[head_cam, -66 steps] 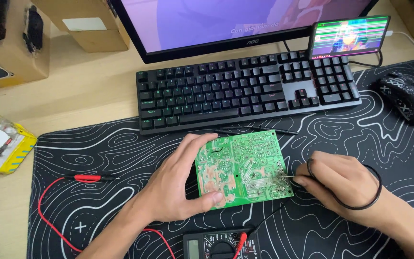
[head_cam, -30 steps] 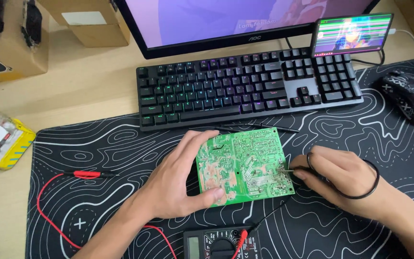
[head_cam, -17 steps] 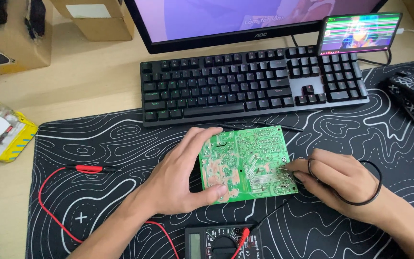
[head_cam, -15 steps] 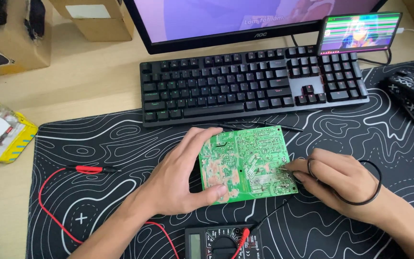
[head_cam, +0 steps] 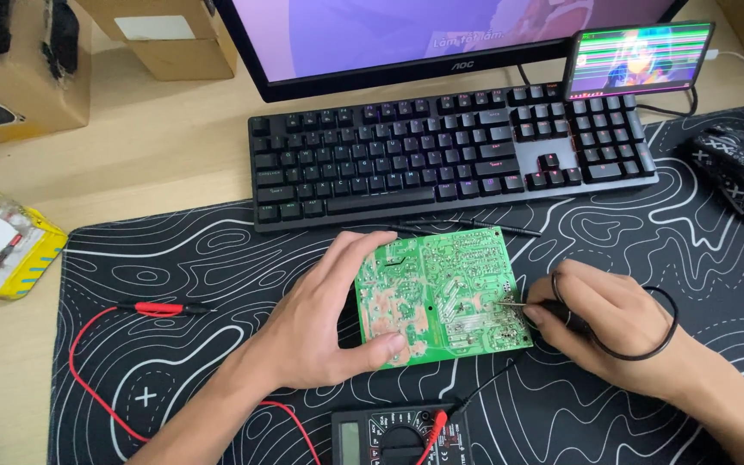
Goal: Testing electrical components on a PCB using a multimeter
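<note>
- Two hands engage the green circuit board, lying on the mat before the keyboard.
- Left hand clasps the board's left edge.
- Right hand pinches the black probe, tip on solder side; red probe lies unused left of the board.

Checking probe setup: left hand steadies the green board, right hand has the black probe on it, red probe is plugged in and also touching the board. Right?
Not quite. In the head view the red probe lies loose on the desk mat, left of the green board, not touching it. The rest holds: left hand steadies the board, right hand holds the black probe on it.
</note>
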